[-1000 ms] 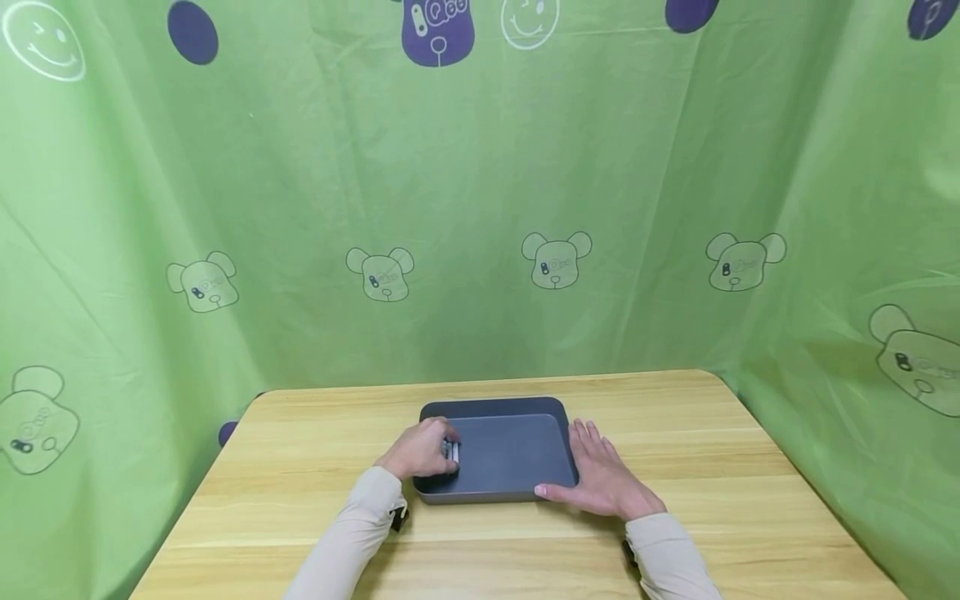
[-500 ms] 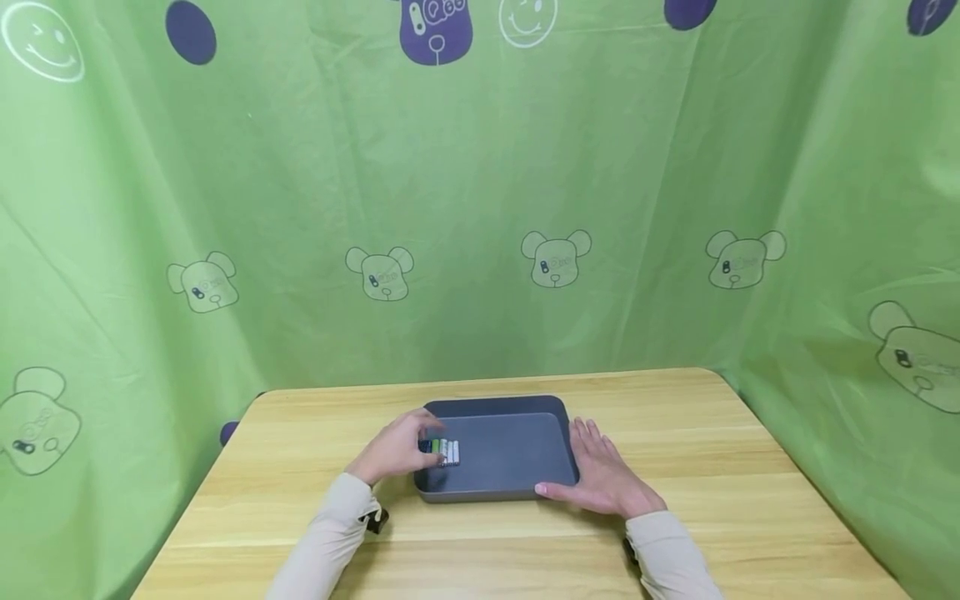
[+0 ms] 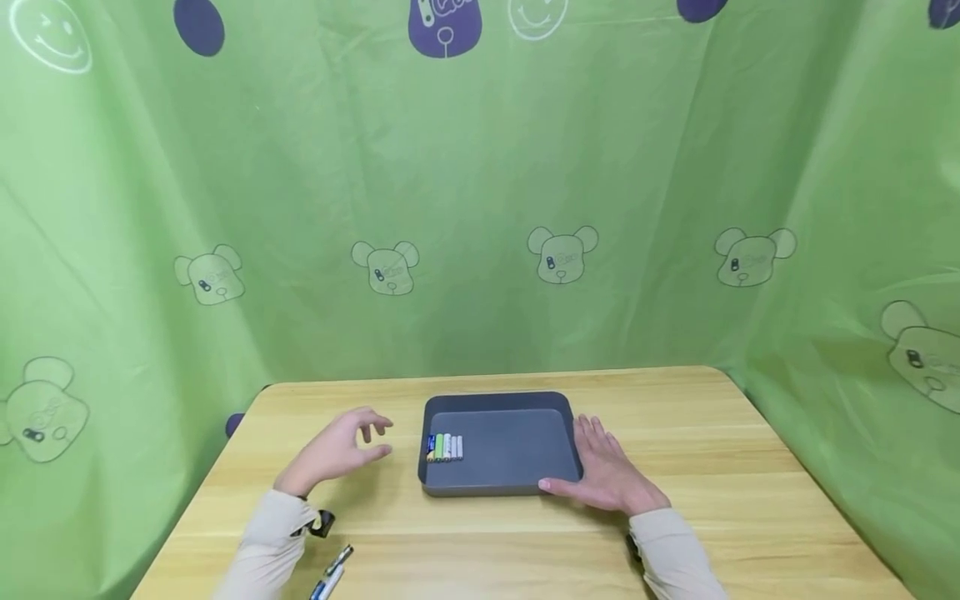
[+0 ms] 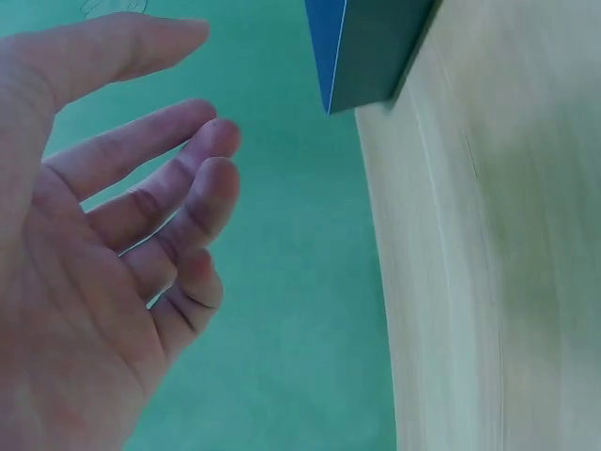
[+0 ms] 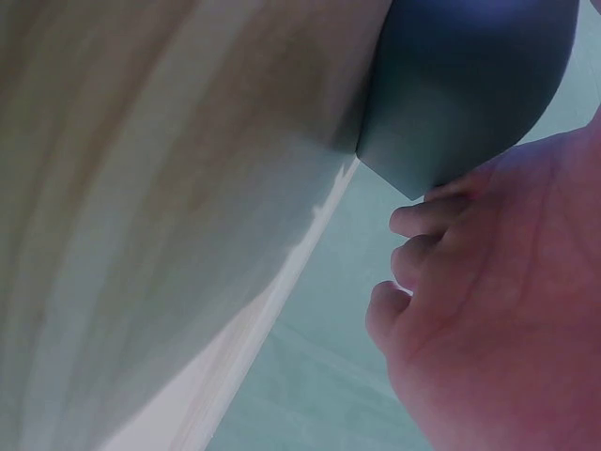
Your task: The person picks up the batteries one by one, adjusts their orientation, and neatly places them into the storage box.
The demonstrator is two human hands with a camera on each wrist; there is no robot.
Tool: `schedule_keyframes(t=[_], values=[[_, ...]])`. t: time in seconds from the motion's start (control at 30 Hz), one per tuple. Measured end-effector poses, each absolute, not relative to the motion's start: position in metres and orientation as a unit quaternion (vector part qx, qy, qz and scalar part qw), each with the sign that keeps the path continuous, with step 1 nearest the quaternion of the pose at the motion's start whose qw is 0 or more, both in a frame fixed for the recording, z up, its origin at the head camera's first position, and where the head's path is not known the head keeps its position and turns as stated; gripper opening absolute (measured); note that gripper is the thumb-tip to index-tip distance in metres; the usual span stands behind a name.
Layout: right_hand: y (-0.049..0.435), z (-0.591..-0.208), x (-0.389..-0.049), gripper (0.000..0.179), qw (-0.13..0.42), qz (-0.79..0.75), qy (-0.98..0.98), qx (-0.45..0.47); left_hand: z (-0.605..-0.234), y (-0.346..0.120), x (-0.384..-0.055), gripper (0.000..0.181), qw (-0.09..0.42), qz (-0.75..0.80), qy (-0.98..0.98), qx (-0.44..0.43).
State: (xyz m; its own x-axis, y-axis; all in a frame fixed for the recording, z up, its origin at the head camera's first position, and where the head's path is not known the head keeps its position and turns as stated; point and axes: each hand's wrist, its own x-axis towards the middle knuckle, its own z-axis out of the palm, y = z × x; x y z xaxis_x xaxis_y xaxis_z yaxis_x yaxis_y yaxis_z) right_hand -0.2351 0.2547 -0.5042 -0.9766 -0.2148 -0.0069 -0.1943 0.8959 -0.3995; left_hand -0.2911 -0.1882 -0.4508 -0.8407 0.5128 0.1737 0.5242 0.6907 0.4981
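A row of several batteries (image 3: 446,447) lies side by side at the left end of a dark grey tray (image 3: 510,490). Left of that tray, my left hand (image 3: 341,446) hangs over the table with fingers loosely bent and nothing in them. The left wrist view shows the same hand (image 4: 113,225) apart from the tray's corner (image 4: 376,56). My right hand (image 3: 607,475) rests against the tray's right side, fingers straight, thumb over the front rim. From the right wrist, the palm (image 5: 507,291) appears beside the tray wall (image 5: 451,103).
Slim cylinders (image 3: 330,575), partly cut off by the lower frame edge, lie on the wooden table (image 3: 480,550) near my left sleeve (image 3: 266,533). A green printed curtain (image 3: 480,333) hangs behind the table and on both sides.
My left hand has let go of the batteries and drawn back leftward out of the tray, uncovering the row. The slim cylinders have come into view. My right hand stays put.
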Motion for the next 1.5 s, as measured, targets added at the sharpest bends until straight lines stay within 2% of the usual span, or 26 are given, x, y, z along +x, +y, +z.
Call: schedule_keyframes(t=[0.17, 0.4, 0.77, 1.07, 1.5], values=[[0.256, -0.504, -0.236, 0.132, 0.022, -0.206, 0.973, -0.105, -0.451, -0.212, -0.274, 0.038, -0.003, -0.277, -0.92, -0.276], [0.255, -0.505, -0.237, 0.132, 0.022, -0.202, 0.974, -0.104, -0.462, -0.24, -0.247, 0.039, -0.046, -0.275, -0.911, -0.303], [0.255, -0.504, -0.235, 0.132, 0.022, -0.204, 0.973, -0.105, -0.479, -0.258, -0.211, 0.044, -0.103, -0.289, -0.886, -0.347], [0.255, -0.506, -0.236, 0.131, 0.015, -0.204, 0.973, -0.104, -0.492, -0.261, -0.204, 0.048, -0.129, -0.317, -0.858, -0.383], [0.255, -0.505, -0.236, 0.131, 0.023, -0.203, 0.974, -0.103, -0.5, -0.262, -0.206, 0.033, -0.125, -0.314, -0.863, -0.376]])
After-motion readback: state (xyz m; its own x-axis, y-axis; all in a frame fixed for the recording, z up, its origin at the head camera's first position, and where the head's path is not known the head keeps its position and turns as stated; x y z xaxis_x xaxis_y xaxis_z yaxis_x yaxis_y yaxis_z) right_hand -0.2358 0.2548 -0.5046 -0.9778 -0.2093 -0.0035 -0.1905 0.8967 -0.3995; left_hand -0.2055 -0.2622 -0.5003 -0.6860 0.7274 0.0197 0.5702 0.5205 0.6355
